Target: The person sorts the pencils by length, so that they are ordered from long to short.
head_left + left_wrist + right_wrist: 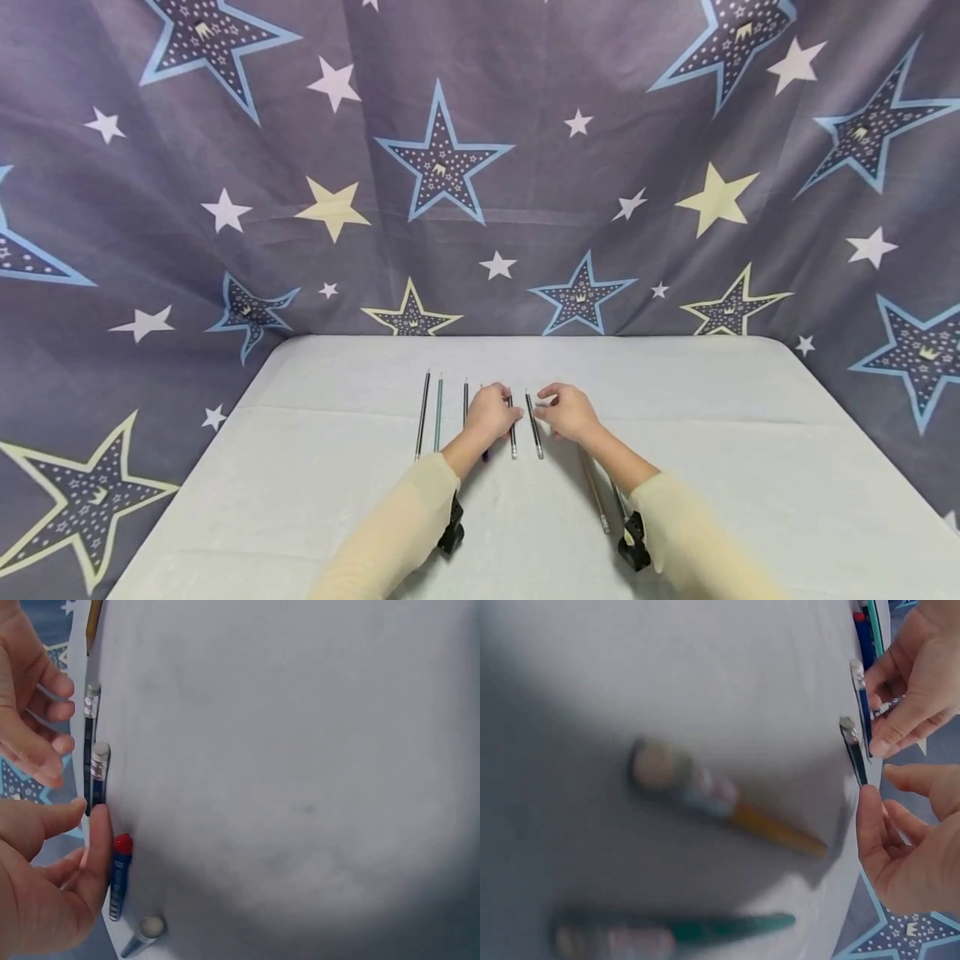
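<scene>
In the head view my left hand (489, 414) is over the middle of a row of pencils, its thumb reaching across a dark pencil with a white eraser (513, 437). The left wrist view shows that pencil (98, 776) beside the left fingertips, with thumb and forefinger apart. My right hand (567, 413) is just right of another black pencil (535, 429), thumb and forefinger spread. In the right wrist view this black pencil (853, 746) lies close to the right forefinger; whether they touch, I cannot tell. A blue, red-ended pencil (120, 877) is partly behind the left hand.
Left of the hands lie a black pencil (422, 417), a teal pencil (438, 412) and another dark pencil (466, 400). Under the right forearm are a yellow-brown pencil (594, 492) and a green pencil (731, 928). A white-covered table (322, 492) meets a starred curtain (525, 208) behind.
</scene>
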Demonstrator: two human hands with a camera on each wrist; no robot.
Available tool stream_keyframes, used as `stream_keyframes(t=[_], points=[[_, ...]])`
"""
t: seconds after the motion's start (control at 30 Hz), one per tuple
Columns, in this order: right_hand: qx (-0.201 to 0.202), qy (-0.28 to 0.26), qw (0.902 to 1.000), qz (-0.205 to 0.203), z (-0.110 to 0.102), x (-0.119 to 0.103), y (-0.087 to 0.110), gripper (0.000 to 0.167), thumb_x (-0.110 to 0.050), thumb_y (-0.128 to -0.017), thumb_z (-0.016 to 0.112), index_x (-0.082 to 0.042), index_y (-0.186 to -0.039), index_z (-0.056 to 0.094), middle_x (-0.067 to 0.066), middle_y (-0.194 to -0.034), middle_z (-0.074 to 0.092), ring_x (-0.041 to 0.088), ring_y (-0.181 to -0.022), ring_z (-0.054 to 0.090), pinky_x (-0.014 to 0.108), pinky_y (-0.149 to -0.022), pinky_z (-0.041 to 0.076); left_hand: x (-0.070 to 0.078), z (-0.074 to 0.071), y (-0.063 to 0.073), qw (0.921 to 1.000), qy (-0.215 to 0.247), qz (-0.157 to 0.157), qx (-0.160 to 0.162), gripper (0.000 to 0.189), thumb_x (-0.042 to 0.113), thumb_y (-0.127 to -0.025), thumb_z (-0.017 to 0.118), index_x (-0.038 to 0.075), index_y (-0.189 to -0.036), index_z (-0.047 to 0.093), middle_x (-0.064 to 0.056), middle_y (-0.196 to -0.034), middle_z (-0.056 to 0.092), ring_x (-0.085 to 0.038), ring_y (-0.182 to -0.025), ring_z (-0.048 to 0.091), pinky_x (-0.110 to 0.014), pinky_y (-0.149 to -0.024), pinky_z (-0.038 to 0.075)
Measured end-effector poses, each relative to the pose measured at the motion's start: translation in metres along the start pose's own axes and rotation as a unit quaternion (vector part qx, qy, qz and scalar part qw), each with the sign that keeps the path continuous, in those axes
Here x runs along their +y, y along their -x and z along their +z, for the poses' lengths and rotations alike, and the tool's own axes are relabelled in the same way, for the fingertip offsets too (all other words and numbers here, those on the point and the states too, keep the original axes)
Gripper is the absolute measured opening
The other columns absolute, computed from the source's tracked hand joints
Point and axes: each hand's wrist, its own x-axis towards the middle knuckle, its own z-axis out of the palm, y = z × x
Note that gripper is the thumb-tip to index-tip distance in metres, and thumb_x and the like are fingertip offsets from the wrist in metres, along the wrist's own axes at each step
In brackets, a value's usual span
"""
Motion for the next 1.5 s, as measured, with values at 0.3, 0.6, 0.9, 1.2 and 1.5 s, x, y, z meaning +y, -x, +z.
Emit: stream_keyframes(t=[0.3, 0.6, 0.9, 1.2, 1.5], points=[[-0.018, 0.015, 0.9997, -0.004, -0.021, 0.004, 0.011, 0.032, -0.015, -0.082, 0.068, -0.001, -0.110, 0.062, 0.006, -0.073, 0.060, 0.012, -0.044, 0.052, 0.021, -0.040, 0.046, 0.011, -0.011, 0.015, 0.9996, -0.006, 0.028, 0.000, 0.040, 0.026, -0.083, 0.069, 0.003, -0.115, 0.061, -0.008, -0.087, 0.068, -0.013, -0.058, 0.061, -0.024, -0.053, 0.049], [-0.034, 0.031, 0.9988, -0.018, -0.042, 0.016, 0.029, 0.031, -0.014, -0.084, 0.066, 0.002, -0.110, 0.061, 0.004, -0.067, 0.056, 0.010, -0.044, 0.047, 0.021, -0.042, 0.044, 0.025, -0.008, 0.039, 0.9908, 0.104, 0.040, -0.077, 0.037, 0.025, -0.083, 0.070, 0.002, -0.111, 0.061, -0.004, -0.080, 0.058, -0.024, -0.055, 0.065, -0.024, -0.046, 0.051], [-0.042, 0.035, 0.9982, -0.024, -0.058, 0.032, 0.051, 0.028, -0.013, -0.083, 0.067, 0.003, -0.106, 0.062, 0.004, -0.068, 0.056, 0.012, -0.046, 0.051, 0.022, -0.042, 0.046, 0.036, 0.010, 0.063, 0.9822, 0.125, 0.045, -0.133, 0.037, 0.024, -0.081, 0.072, 0.001, -0.108, 0.060, -0.002, -0.074, 0.057, -0.022, -0.052, 0.063, -0.027, -0.047, 0.054], [-0.046, 0.042, 0.9979, -0.017, -0.065, 0.048, 0.071, 0.024, -0.012, -0.082, 0.068, 0.001, -0.102, 0.063, 0.004, -0.068, 0.055, 0.012, -0.046, 0.050, 0.026, -0.041, 0.046, 0.041, 0.023, 0.076, 0.9814, 0.110, 0.065, -0.143, 0.033, 0.021, -0.082, 0.070, 0.000, -0.106, 0.060, 0.001, -0.070, 0.058, -0.017, -0.049, 0.059, -0.021, -0.043, 0.045], [-0.056, 0.035, 0.9976, 0.020, -0.066, 0.058, 0.085, 0.023, -0.011, -0.081, 0.069, -0.002, -0.102, 0.064, 0.004, -0.071, 0.055, 0.015, -0.050, 0.051, 0.027, -0.043, 0.048, 0.045, 0.033, 0.082, 0.9821, 0.105, 0.076, -0.137, 0.035, 0.020, -0.079, 0.073, 0.000, -0.104, 0.061, 0.002, -0.071, 0.057, -0.016, -0.047, 0.058, -0.020, -0.043, 0.044]])
